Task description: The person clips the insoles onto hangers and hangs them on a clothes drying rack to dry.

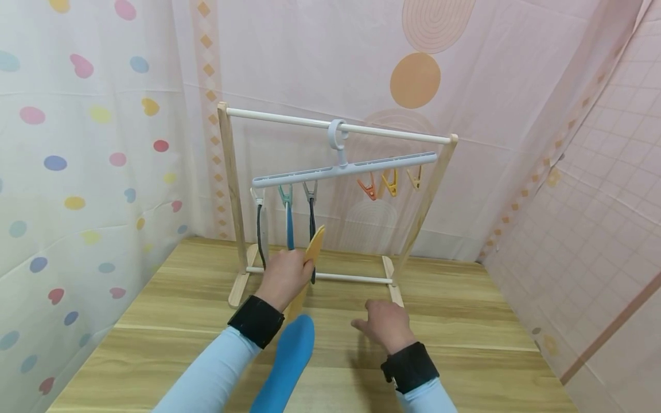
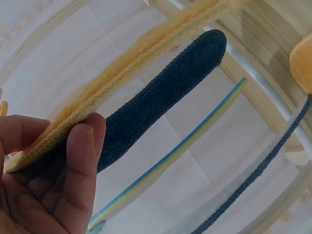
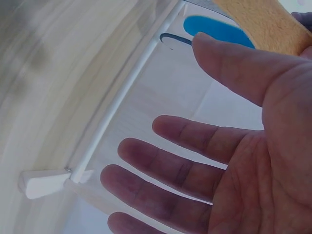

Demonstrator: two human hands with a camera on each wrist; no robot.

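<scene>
My left hand [image 1: 284,278] grips a fuzzy yellow insole [image 1: 315,244] edge-on, its thumb and fingers pinching it in the left wrist view. Close by, a dark insole [image 2: 168,95] hangs from a grey clip [image 1: 310,189]. Beside it, a blue insole [image 1: 290,226] with a yellow edge hangs from a teal clip [image 1: 286,195], and another dark-edged insole [image 1: 260,232] from a white clip [image 1: 257,197]. Below my left wrist is a bright blue insole [image 1: 291,350]; its lower end is out of frame. My right hand [image 1: 387,324] is over the table, fingers spread and holding nothing.
A pale blue hanger [image 1: 343,169] hooks over the white top rail [image 1: 289,119] of a wooden rack, tilting up to the right. Its orange clip [image 1: 368,188], yellow clip [image 1: 390,183] and pale yellow clip [image 1: 415,178] hold nothing. Patterned curtains surround the wooden table [image 1: 454,355].
</scene>
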